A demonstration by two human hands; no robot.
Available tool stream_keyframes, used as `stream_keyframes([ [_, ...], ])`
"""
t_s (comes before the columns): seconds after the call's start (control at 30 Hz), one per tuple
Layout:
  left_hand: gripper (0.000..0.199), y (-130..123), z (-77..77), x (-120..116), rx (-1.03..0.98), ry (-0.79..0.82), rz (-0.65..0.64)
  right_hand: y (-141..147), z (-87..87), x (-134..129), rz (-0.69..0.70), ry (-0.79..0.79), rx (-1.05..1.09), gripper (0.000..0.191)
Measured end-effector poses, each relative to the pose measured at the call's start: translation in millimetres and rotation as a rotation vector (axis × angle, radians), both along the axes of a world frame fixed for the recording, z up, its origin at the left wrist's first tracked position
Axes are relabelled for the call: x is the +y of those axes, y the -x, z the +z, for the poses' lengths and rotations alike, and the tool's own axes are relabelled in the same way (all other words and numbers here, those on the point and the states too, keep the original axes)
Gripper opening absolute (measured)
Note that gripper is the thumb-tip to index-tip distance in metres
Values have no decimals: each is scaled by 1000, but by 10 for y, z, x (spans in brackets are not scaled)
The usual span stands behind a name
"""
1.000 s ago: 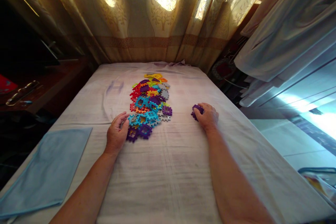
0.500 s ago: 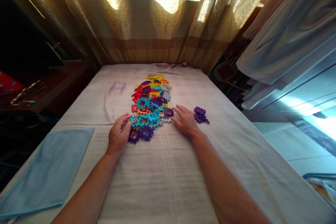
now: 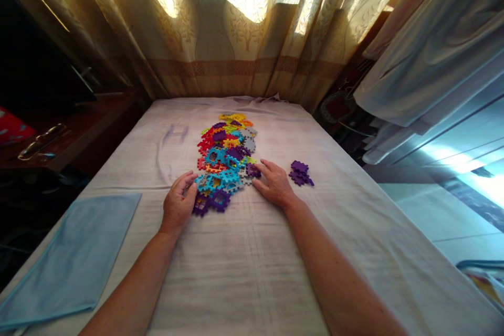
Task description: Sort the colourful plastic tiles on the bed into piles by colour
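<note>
A long heap of flat toothed plastic pieces (image 3: 227, 151) in yellow, red, blue, grey and purple lies on the white sheet. My left hand (image 3: 180, 201) rests at the heap's near left edge, fingers curved and apart, beside purple pieces (image 3: 219, 199) with window-like openings. On the heap's right side, my right hand (image 3: 273, 182) has its fingers apart, the tips touching or close to a purple piece (image 3: 252, 170) and grey ones. Neither hand visibly holds anything. A small separate pile of purple pieces (image 3: 301, 173) sits to the right of my right hand.
A light blue cloth (image 3: 74, 252) lies at the left on the sheet-covered surface (image 3: 236, 283). Curtains (image 3: 220, 52) hang behind it. Glasses (image 3: 41, 142) lie on a dark red cabinet at the left. Pale fabric (image 3: 429, 52) hangs at the right.
My right hand has shifted slightly left, closer to the heap's purple and grey pieces, uncovering more of the small purple pile. My left hand has hardly moved.
</note>
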State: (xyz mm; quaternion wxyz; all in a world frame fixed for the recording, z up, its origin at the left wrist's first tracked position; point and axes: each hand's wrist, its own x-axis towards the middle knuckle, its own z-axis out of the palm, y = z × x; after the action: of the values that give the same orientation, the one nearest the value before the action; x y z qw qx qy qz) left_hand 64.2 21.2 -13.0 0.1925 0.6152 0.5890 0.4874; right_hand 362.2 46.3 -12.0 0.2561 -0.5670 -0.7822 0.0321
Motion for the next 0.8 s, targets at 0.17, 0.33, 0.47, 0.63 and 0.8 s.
stream_keyframes([
  [0.17, 34, 1, -9, 5, 0, -7, 0, 31, 24, 20, 18, 33, -6, 47],
  [0.33, 34, -11, 16, -7, 6, -11, 7, 21, 39, 29, 15, 26, 61, 40],
  [0.47, 34, -14, 31, -11, 14, -9, 9, 12, 31, 23, -4, 8, 94, 38],
  [0.63, 35, -7, 19, -3, 4, -10, 6, -91, 54, 44, -104, -79, 130, 37],
  [0.8, 34, -10, 21, -4, 8, -9, 4, -348, 93, 80, -218, -145, 136, 39],
])
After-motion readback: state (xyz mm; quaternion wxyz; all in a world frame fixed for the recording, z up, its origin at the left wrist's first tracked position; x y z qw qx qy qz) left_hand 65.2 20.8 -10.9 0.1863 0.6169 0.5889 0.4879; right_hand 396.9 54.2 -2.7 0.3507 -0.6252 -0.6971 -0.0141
